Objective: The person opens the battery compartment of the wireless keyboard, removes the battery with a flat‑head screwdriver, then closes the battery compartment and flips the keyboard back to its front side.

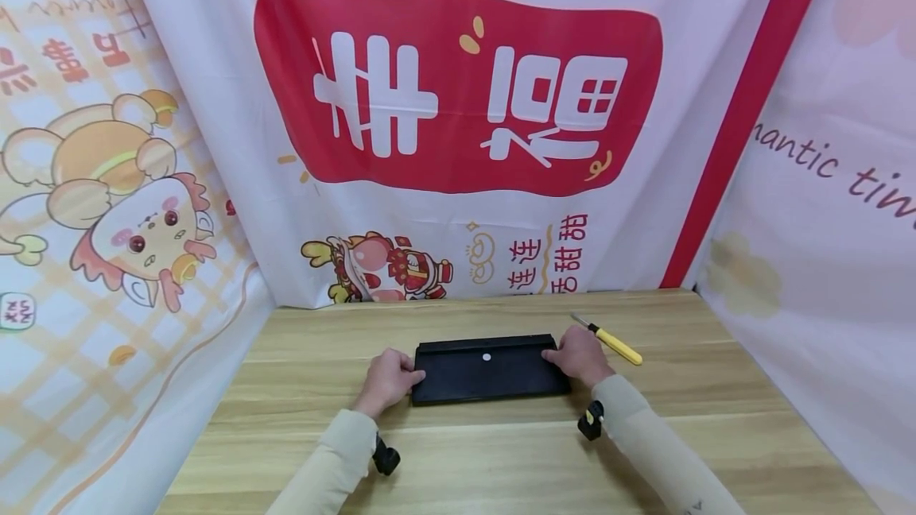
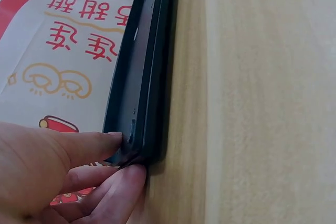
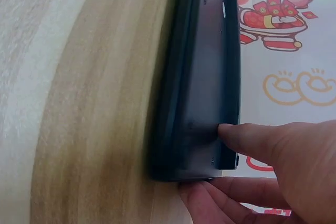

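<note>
Table: light wood-grained surface point(image 1: 487, 463), bounded at the far edge by a printed white cloth point(image 1: 458, 213); printed cloths are also hung at both sides.
Black panel: centred in the head view point(image 1: 487, 380), set crosswise; a raised strip is carried along its far edge, a white spot beside it.
Left hand: narrowed point(image 1: 389, 380); the panel's left end is pinched between thumb and fingers.
Right hand: narrowed point(image 1: 581, 356); the right end is pinched likewise.
Screwdriver: yellow-handled point(image 1: 619, 346), laid just beside the right hand.
Margins: wood is shown on all sides of the panel.
</note>
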`<state>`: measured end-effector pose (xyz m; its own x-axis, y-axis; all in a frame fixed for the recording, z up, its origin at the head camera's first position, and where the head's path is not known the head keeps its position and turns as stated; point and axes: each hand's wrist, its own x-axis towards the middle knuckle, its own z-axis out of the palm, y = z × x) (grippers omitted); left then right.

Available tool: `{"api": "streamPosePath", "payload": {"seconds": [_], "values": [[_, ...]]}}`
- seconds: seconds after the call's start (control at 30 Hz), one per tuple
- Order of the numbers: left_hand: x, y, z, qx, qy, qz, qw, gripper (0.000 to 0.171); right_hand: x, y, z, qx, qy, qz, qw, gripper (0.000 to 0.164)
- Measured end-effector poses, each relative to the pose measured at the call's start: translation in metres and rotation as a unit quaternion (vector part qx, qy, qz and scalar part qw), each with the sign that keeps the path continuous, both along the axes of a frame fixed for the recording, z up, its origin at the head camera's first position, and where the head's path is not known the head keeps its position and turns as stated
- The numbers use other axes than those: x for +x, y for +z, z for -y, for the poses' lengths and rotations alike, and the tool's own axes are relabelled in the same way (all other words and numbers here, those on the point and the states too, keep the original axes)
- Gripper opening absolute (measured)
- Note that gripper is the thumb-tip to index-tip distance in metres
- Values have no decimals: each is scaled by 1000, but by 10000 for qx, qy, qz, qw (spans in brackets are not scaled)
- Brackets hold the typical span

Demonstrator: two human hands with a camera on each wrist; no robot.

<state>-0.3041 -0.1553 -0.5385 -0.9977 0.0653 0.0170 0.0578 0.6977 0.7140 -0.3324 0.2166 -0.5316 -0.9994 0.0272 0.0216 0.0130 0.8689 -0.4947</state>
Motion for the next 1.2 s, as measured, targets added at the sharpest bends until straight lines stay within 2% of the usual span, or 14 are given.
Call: {"api": "streamPosePath", "payload": {"seconds": [0.17, 0.33, 0.43, 0.5, 0.57, 0.7, 0.83, 1.0, 1.2], "values": [[3, 2, -2, -61, 48, -86, 9999, 41, 2, 2, 1, 165, 85, -107, 9998, 61], [3, 4, 0, -123, 171, -210, 9996, 19, 4, 9, -4, 130, 250, 39, 9996, 54], [0, 5, 3, -108, 188, -336, 9992, 10, 5, 18, -8, 45, 416, 123, 9990, 38], [-4, 5, 6, -117, 111, -435, 9989, 11, 4, 24, -11, 9, 635, 111, 9979, 24], [-8, 5, 8, -94, -18, -435, 9990, 16, 2, 29, -13, 30, 937, 58, 9956, 18], [-18, 2, 11, -122, -351, -329, 9988, 31, -4, 36, -18, 283, 1794, -253, 9830, 16], [-25, -1, 16, -75, -519, -273, 9983, 41, -11, 42, -17, 562, 2441, -479, 9669, 21], [-33, -3, 20, 140, -591, -311, 9977, 44, -20, 48, -12, 922, 2871, -565, 9518, 27], [-46, -7, 18, 264, -662, -210, 9972, 40, -30, 48, -6, 1232, 3055, -597, 9423, 24]]}}
